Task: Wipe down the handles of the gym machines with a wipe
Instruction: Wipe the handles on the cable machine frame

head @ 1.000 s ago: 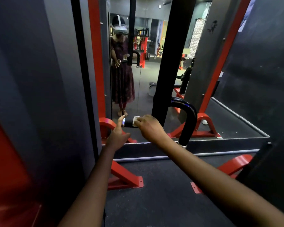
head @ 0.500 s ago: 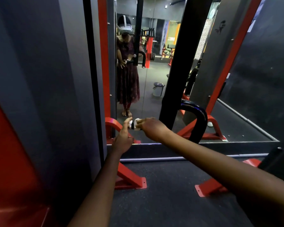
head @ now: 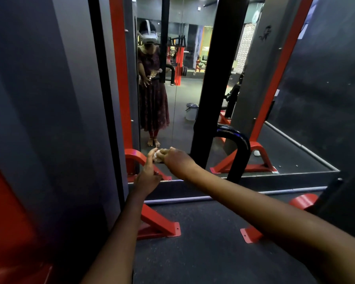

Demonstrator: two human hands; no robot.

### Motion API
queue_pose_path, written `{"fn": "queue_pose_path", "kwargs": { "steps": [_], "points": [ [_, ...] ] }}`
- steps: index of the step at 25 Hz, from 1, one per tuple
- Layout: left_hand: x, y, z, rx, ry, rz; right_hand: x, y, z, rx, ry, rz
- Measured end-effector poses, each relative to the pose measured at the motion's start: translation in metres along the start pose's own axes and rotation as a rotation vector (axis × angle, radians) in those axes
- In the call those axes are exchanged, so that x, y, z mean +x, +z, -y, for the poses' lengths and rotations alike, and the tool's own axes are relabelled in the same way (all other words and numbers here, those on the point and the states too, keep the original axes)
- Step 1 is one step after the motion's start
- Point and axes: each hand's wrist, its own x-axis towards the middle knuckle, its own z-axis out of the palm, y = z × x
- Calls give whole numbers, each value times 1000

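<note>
Now the wipe (head: 158,156) covers the handle end, bunched in the right grip (head: 177,161).

I see my right hand (head: 177,161) gripping a crumpled white wipe (head: 159,155) at the end of the black curved handle (head: 237,152). My left hand (head: 149,177) reaches up beside it, its fingers (head: 152,155) touching the wipe. Ahead stands a mirror (head: 178,111) between red frame posts (head: 119,78), above dark rubber floor (head: 203,253).

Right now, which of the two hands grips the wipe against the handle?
The right hand: its fingers curl round the wipe at the handle's end. The left hand only touches it with a raised fingertip.
</note>
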Motion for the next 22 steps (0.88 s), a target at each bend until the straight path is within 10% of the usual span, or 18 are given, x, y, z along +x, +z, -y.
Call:
{"fn": "queue_pose_path", "kwargs": {
  "steps": [10,17,22],
  "points": [
    [-8,3,-6,45,-31,-32,-45,-31,22,-362,-135,-135],
    [-4,7,-5,1,-42,2,-13,-13,-2,-172,153,68],
    [-1,5,-1,-7,-35,-18,-46,22,-5,63,100,-387]
  ]
}}
